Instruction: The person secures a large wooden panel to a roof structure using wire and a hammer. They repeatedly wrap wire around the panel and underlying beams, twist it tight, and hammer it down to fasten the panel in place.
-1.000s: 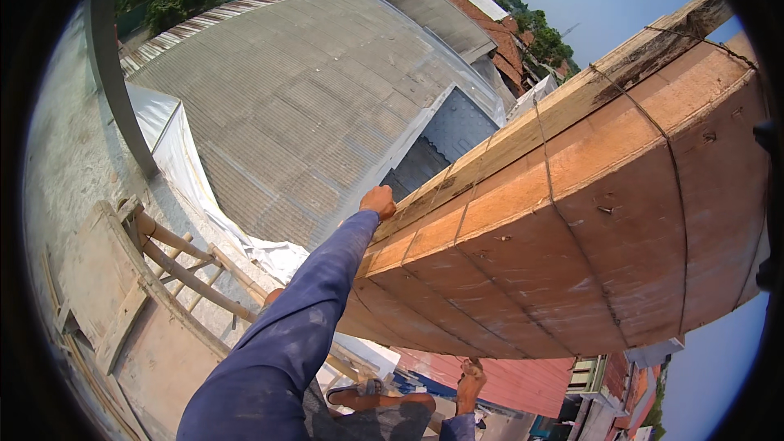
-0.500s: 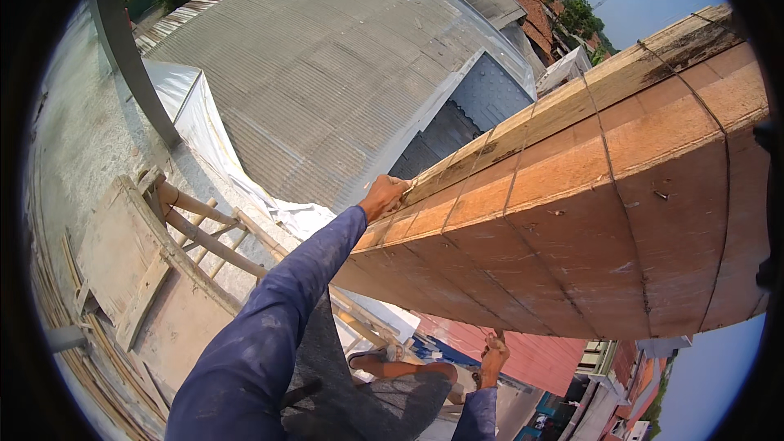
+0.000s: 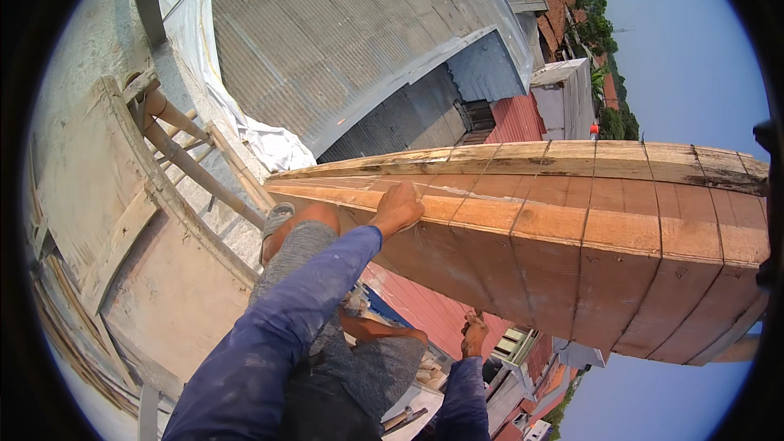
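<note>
A long plywood formwork box (image 3: 563, 278), edged with timber battens and bound round with several thin wires, runs from the middle to the right edge. My left hand (image 3: 398, 208) is closed over the orange-brown batten (image 3: 482, 214) along its upper edge; any wire under its fingers is hidden. Lower down, beside the underside of the box, my right hand (image 3: 474, 335) is closed. A small dark tip shows above its fingers, too small to name. The wires (image 3: 584, 229) cross the battens and continue down the plywood face.
Bamboo poles (image 3: 192, 167) form a scaffold at left, beside a worn plywood panel (image 3: 155, 253). My bent legs in grey shorts (image 3: 298, 257) straddle the near end of the box. Below lie a grey corrugated roof (image 3: 327, 41), a red roof (image 3: 433, 302) and white sheeting (image 3: 273, 143).
The view has turned and shifted, so the box lies flatter across it. My left hand has moved from the far batten to the nearer one. My right hand stays closed below the box.
</note>
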Demonstrator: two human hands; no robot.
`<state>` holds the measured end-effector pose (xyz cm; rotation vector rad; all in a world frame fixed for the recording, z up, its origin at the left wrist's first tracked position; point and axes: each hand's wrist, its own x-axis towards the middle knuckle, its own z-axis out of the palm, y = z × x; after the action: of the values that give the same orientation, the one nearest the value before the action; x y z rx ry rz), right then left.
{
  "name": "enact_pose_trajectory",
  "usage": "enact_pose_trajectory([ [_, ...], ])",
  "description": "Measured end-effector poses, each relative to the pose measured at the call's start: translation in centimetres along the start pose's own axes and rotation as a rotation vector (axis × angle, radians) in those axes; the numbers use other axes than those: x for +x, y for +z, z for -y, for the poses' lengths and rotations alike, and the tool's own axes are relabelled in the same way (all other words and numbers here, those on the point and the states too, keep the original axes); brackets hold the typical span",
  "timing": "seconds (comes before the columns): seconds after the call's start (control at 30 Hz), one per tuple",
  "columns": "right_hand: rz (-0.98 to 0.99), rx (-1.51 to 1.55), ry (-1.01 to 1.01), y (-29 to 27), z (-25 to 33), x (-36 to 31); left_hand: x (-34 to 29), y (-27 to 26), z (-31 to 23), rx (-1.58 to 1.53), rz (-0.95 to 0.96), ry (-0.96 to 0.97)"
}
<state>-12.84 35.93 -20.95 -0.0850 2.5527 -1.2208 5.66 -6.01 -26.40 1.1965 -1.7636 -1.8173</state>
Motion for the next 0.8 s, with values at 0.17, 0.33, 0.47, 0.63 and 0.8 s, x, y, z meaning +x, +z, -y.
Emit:
enact_pose_trajectory([
  [0.17, 0.017, -0.081, 0.034, 0.1, 1.0, 0.0, -1.2, -1.0, -1.4, 0.126, 0.098, 0.084],
  [0.33, -0.015, -0.118, 0.106, -0.1, 1.7, 0.0, -1.9, -0.7, -1.0, 0.096, 0.036, 0.081],
  [0.47, 0.038, -0.105, 0.101, -0.2, 2.1, -0.1, -1.1, -1.2, 0.5, 0.030, 0.092, 0.092],
  [0.63, 0.084, -0.125, 0.071, -0.4, 2.4, 0.0, -1.6, -0.6, 2.4, 0.077, 0.029, 0.012],
  [0.8, 0.049, -0.144, 0.055, -0.8, 1.4, 0.5, 0.1, -0.1, 4.6, -0.275, 0.138, -0.273],
])
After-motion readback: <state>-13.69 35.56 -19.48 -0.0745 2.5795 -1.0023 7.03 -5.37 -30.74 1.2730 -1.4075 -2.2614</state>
